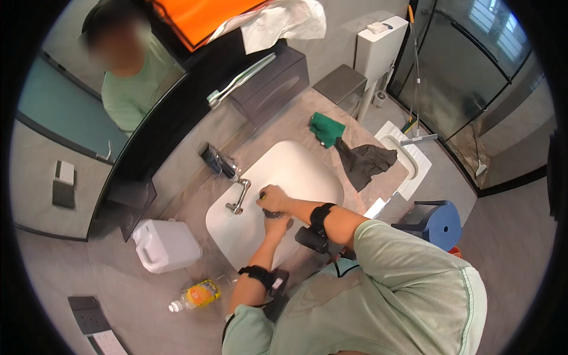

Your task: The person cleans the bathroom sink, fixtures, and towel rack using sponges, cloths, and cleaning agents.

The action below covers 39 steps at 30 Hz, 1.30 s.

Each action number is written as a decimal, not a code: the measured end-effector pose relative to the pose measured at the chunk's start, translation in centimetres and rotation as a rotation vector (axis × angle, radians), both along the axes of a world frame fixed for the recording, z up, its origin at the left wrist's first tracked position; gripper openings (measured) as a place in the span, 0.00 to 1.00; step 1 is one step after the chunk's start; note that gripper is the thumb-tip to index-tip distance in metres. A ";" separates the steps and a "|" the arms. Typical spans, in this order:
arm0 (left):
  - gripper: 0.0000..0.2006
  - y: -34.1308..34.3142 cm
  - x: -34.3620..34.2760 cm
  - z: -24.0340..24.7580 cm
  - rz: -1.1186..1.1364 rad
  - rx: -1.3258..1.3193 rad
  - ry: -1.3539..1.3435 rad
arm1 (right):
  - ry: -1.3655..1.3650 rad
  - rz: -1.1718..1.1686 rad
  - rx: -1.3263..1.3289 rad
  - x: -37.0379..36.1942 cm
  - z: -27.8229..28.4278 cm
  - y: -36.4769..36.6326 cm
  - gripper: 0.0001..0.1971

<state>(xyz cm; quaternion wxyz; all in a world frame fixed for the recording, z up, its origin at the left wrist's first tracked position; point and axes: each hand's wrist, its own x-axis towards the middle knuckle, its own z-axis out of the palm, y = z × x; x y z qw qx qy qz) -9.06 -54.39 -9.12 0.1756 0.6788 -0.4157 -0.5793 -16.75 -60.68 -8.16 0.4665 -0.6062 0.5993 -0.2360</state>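
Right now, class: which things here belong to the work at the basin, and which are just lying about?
In use: right hand, left hand, dark cloth, white basin, tap.

Lying about: green cloth, grey cloth, white jug, small bottle.

A small dark cloth (273,212) sat bunched in my grip, low inside the white sink (307,171), right of the tap (238,197).

Bright, even daylight, soft shadows, sharp centre; strong fisheye bending and black vignette at the edges.
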 end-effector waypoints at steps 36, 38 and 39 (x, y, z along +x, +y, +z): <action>0.47 15.6 -44.2 -7.9 -1.268 0.201 -0.183 | -1.295 -1.712 -0.056 -50.6 -6.0 49.9 0.17; 0.51 17.7 -46.6 -13.7 -1.242 0.258 -0.177 | -1.346 -1.678 -0.108 -55.3 -14.1 55.8 0.21; 0.51 19.0 -48.2 -14.8 -1.211 0.277 -0.189 | -1.182 -1.831 0.071 -57.1 -15.4 57.5 0.23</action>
